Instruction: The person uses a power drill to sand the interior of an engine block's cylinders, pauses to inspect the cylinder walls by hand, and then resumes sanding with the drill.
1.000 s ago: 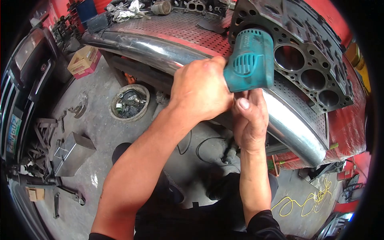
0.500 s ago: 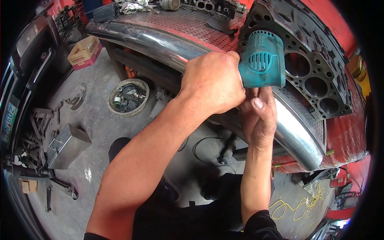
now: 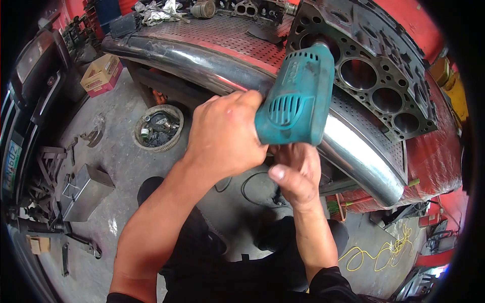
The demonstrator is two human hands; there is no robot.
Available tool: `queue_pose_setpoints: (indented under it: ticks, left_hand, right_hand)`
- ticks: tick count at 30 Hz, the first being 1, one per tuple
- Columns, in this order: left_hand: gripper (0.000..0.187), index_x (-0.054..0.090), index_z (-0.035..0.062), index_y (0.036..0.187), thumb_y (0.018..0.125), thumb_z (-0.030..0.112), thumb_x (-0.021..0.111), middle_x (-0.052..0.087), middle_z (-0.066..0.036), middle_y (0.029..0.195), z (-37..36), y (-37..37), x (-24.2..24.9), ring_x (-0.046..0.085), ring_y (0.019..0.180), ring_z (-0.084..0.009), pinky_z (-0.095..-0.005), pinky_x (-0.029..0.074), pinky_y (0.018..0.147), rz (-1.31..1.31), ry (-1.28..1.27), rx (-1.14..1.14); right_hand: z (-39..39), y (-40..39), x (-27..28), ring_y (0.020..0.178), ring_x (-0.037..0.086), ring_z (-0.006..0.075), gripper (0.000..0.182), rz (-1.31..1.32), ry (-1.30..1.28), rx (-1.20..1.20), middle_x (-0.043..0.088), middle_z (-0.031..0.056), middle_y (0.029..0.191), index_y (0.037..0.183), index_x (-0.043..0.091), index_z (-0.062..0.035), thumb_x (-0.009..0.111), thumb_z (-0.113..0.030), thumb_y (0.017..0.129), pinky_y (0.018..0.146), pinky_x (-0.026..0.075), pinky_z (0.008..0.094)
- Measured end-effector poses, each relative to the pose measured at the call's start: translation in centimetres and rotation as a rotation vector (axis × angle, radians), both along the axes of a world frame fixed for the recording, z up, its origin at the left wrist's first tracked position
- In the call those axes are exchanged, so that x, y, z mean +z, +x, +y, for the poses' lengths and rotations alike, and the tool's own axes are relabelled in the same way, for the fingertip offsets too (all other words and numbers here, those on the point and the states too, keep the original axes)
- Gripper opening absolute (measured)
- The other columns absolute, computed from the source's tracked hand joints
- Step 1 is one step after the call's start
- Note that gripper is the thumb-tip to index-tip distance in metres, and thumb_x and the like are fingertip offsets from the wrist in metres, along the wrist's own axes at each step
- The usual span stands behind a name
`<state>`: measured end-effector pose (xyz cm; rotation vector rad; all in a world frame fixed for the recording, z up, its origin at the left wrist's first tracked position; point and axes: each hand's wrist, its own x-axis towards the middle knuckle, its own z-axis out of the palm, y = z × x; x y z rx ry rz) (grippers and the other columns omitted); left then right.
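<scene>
Both my hands are at a teal power drill [image 3: 298, 96], which tilts with its rear end toward me. My left hand [image 3: 227, 131] is closed in a fist against the drill's left side; the part it grips is hidden. Under the rear of the drill, my right hand [image 3: 298, 174] has its fingers curled up around the underside, partly hidden, with the thumb apart. The drill's metal front end [image 3: 320, 44] reaches to the farthest cylinder bore of an engine block [image 3: 371, 91]. Whatever is attached at its tip is hidden in the bore.
The block lies on a perforated bench top [image 3: 212, 35] with a rounded chrome edge [image 3: 192, 58]. A basket of parts [image 3: 159, 146], a metal box [image 3: 88, 194] and a cardboard box [image 3: 101, 76] stand on the floor. Yellow cord [image 3: 376, 257] lies at right; a vehicle [image 3: 30, 101] is at left.
The drill and both hands have moved left and down in the view. The drill now leans, showing more of its body and its metal front end at the bore.
</scene>
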<state>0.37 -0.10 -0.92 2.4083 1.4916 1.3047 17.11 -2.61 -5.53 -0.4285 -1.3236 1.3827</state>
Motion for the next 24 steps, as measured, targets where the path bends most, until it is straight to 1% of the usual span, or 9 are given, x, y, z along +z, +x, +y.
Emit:
queue_pose_setpoints:
  ticks: [2,5,7,10,12,13,16,24]
  left_hand:
    - [0.026,0.061,0.0024,0.085,0.065,0.011,0.074,0.070,-0.018,0.085,-1.2,-0.6,0.0,0.068,0.084,-0.0400,-0.0497,0.054,0.079,0.032,-0.012,-0.009]
    - [0.027,0.060,0.0042,0.083,0.062,0.011,0.075,0.067,-0.016,0.082,-2.6,-1.3,-0.2,0.067,0.081,-0.0388,-0.0474,0.053,0.076,0.023,-0.007,-0.025]
    - [0.030,0.059,0.0049,0.083,0.059,0.011,0.077,0.064,-0.014,0.079,-3.3,-1.8,-0.6,0.066,0.078,-0.0378,-0.0460,0.051,0.073,0.016,-0.005,-0.042]
    - [0.032,0.058,0.0048,0.083,0.058,0.012,0.077,0.064,-0.013,0.079,-4.5,-2.3,-0.4,0.065,0.078,-0.0374,-0.0457,0.051,0.073,0.048,-0.022,-0.051]
    - [0.033,0.059,0.0046,0.084,0.058,0.012,0.077,0.064,-0.013,0.080,-5.0,-2.4,-0.7,0.065,0.079,-0.0368,-0.0449,0.051,0.074,0.046,-0.017,-0.053]
    - [0.033,0.059,0.0046,0.085,0.059,0.012,0.077,0.064,-0.013,0.081,-5.3,-2.4,-0.7,0.065,0.080,-0.0366,-0.0447,0.051,0.074,0.042,-0.025,-0.046]
    - [0.033,0.060,0.0046,0.087,0.059,0.012,0.077,0.065,-0.013,0.082,-5.7,-2.4,-0.6,0.066,0.081,-0.0362,-0.0446,0.051,0.075,0.035,-0.032,-0.039]
    - [0.032,0.060,0.0055,0.088,0.061,0.012,0.076,0.066,-0.013,0.083,-4.3,-1.4,-0.9,0.067,0.082,-0.0363,-0.0454,0.052,0.075,0.011,-0.025,-0.022]
  right_hand:
    - [-0.9,-0.1,-0.4,0.143,0.039,0.0283,0.096,-0.020,0.030,0.027,0.042,0.0130,0.151,0.156,0.027,-0.0016,0.078,-0.006,0.075,0.122,0.024,0.0459]
    - [-2.3,-0.3,-0.9,0.146,0.034,0.0268,0.097,-0.062,0.031,0.061,0.039,0.0128,0.153,0.157,0.024,-0.0021,0.078,-0.003,0.075,0.122,0.021,0.0444]
    - [-3.4,-0.7,-1.3,0.146,0.033,0.0261,0.098,-0.078,0.025,0.065,0.038,0.0124,0.153,0.157,0.024,-0.0023,0.078,-0.002,0.075,0.122,0.021,0.0438]
    - [-4.6,-0.9,-2.1,0.146,0.033,0.0251,0.100,-0.106,0.040,0.099,0.037,0.0119,0.152,0.158,0.020,-0.0036,0.077,-0.001,0.076,0.121,0.021,0.0432]
    - [-5.2,-1.1,-2.3,0.146,0.033,0.0249,0.100,-0.117,0.050,0.098,0.037,0.0120,0.152,0.159,0.019,-0.0040,0.076,-0.001,0.076,0.121,0.022,0.0431]
    - [-5.4,-1.0,-1.9,0.146,0.032,0.0247,0.103,-0.120,0.028,0.118,0.036,0.0123,0.153,0.160,0.016,-0.0038,0.076,-0.001,0.077,0.121,0.022,0.0428]
    - [-5.8,-1.2,-1.3,0.146,0.031,0.0252,0.105,-0.097,-0.011,0.126,0.035,0.0122,0.153,0.160,0.014,-0.0034,0.076,-0.002,0.076,0.122,0.021,0.0428]
    - [-4.4,-0.8,-0.5,0.147,0.031,0.0251,0.104,-0.051,-0.062,0.097,0.035,0.0121,0.154,0.160,0.016,-0.0030,0.075,-0.003,0.075,0.123,0.019,0.0419]
